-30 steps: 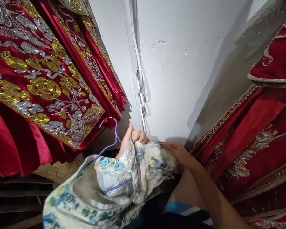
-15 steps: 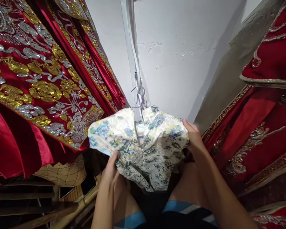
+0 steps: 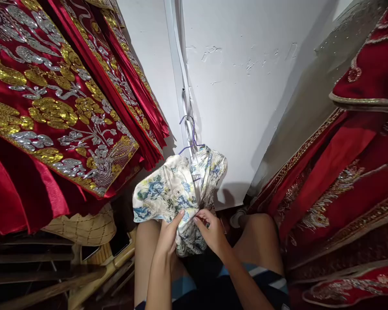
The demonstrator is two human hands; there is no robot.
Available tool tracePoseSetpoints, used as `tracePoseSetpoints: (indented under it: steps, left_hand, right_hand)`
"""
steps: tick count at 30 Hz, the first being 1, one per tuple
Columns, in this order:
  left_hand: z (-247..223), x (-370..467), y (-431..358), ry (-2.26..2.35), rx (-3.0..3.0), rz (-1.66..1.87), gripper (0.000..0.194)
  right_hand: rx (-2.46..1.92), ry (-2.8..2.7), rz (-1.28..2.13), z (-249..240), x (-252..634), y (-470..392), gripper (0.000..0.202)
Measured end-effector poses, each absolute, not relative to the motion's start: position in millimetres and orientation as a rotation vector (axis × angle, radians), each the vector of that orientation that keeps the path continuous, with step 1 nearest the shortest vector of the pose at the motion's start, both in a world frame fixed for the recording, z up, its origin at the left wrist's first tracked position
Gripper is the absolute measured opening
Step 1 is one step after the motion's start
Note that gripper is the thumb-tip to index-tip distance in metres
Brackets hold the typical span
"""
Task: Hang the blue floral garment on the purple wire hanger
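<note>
Floral garment [image 3: 168, 193] hangs on the purple hanger [image 3: 190, 133], hooked at the white rail [image 3: 177, 77] on the wall, long axis dropping straight down from that hook. Both hands pinch its lower folds: left hand [image 3: 170, 234] just left of centre, right hand [image 3: 213, 232] just right, equally near, directly below the hook.

A costume storeroom: embroidered red gowns [image 3: 61, 112] hang along white walls [image 3: 245, 86].

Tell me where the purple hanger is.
Head view, centre: the purple hanger hooks on the white wall strip, just above the floral garment.
</note>
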State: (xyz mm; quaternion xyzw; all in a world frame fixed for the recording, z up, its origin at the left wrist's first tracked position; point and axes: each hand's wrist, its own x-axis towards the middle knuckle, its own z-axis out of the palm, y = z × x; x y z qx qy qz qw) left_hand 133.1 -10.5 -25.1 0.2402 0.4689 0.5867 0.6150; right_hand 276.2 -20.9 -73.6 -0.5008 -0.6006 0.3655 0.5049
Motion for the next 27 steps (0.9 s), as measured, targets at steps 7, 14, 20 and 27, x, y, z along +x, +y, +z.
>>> tracePoseSetpoints:
  steps: [7, 14, 20, 27]
  left_hand:
    - [-16.2, 130.3, -17.6, 1.086, 0.513, 1.376, 0.072]
    - [-12.6, 134.7, -18.5, 1.079, 0.482, 1.380, 0.067]
    - [-21.4, 118.5, -13.8, 1.270, 0.644, 1.546, 0.053]
    - [-81.3, 145.7, -41.7, 1.707, 1.457, 2.000, 0.046]
  right_hand:
    - [-1.205, -1.361, 0.775, -73.7, 262.7, -11.9, 0.012]
    - [-1.264, -1.368, 0.651, -76.0, 266.0, -17.6, 0.015]
    - [-1.311, -1.624, 0.601, -86.7, 284.7, -18.5, 0.010]
    - [-1.180, -1.989, 0.369, -65.5, 315.7, -16.4, 0.011]
